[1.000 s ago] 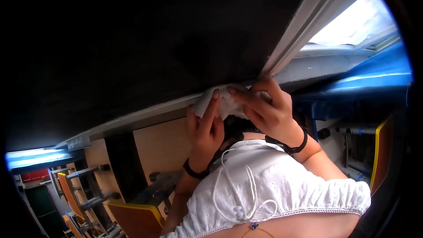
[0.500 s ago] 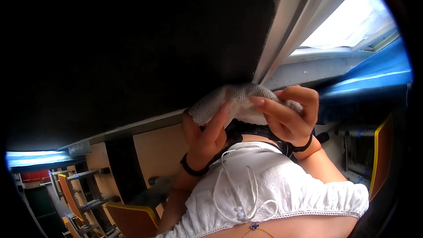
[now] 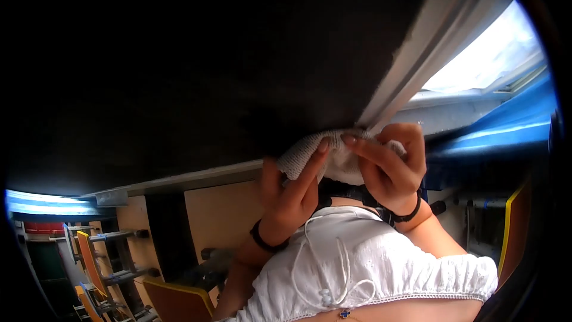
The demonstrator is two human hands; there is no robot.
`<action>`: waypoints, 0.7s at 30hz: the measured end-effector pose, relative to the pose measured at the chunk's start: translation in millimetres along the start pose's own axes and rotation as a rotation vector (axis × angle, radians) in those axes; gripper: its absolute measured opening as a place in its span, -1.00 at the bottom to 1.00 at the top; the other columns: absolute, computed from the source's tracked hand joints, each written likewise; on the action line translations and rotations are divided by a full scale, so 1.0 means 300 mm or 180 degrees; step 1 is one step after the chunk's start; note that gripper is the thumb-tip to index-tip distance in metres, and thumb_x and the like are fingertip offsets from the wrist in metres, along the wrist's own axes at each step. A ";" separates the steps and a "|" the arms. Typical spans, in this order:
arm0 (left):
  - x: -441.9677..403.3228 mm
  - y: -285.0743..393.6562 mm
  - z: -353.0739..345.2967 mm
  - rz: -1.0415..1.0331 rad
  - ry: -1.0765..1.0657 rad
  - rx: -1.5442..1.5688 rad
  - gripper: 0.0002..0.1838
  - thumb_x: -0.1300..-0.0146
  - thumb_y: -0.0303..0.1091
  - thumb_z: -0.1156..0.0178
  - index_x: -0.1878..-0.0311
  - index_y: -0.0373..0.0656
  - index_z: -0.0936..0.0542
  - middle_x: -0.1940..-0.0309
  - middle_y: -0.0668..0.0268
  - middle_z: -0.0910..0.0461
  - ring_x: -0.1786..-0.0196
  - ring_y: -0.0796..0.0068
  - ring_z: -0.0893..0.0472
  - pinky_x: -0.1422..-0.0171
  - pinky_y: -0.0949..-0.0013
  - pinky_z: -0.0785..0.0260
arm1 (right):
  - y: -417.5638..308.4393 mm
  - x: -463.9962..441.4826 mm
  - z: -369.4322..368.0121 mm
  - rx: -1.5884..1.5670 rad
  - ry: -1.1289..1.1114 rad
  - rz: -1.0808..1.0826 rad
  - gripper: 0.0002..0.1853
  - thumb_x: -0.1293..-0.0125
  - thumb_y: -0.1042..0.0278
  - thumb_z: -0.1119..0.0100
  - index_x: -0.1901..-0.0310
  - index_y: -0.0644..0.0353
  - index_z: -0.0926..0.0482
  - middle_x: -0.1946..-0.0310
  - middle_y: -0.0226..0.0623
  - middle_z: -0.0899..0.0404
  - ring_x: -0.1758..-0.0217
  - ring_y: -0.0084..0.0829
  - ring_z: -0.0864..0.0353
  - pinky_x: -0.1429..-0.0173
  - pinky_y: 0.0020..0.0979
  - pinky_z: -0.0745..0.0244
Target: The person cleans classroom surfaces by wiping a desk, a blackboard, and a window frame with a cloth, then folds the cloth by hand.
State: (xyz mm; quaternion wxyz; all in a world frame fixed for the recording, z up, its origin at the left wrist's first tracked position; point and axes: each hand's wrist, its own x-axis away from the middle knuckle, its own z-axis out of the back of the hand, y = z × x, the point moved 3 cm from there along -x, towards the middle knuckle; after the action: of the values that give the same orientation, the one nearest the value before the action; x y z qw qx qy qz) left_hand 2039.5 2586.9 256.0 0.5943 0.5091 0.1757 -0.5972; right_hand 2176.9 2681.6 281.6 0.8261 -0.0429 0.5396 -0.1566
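Nearest, beyond the person's white blouse (image 3: 381,256), a pale knitted cloth (image 3: 342,166) is bunched in front of the waist. The left hand (image 3: 290,200) is closed on one side of it and the right hand (image 3: 396,164) grips the other, one fingertip of each pressing the near face and almost meeting in the middle. I can't see the fingers behind.

The cloth looks light, soft and limp, with a loose knit that should stretch and crumple but hardly break or slip. It would hold its shape only where pinched, so a grip at both ends, on the folded thickness, seems surest.

Just behind is the lower edge of a dark panel (image 3: 179,95); whether the cloth touches it, I can't tell. Farther off are a white frame (image 3: 417,54), yellow-edged tabletops (image 3: 179,301), blue fabric (image 3: 506,110) and a bright window (image 3: 482,54).
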 end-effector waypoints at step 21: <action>0.141 -0.103 0.004 0.0058 0.0081 -0.0226 -0.48 -0.01 -0.58 -0.13 -0.13 -0.09 -0.60 0.21 0.13 -0.55 0.32 0.24 -0.63 0.33 0.29 -0.51 | -0.078 0.077 -0.128 -0.0123 0.0156 0.0030 -0.57 0.25 0.68 -0.25 0.21 0.19 -0.72 0.41 -0.32 -0.39 0.57 -0.50 -0.42 0.54 -0.50 -0.32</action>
State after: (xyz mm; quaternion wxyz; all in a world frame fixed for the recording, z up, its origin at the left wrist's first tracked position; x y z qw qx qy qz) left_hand 2021.1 2570.6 209.6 0.6151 0.4968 0.1998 -0.5787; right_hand 2145.7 2656.1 250.9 0.8124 -0.0525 0.5628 -0.1432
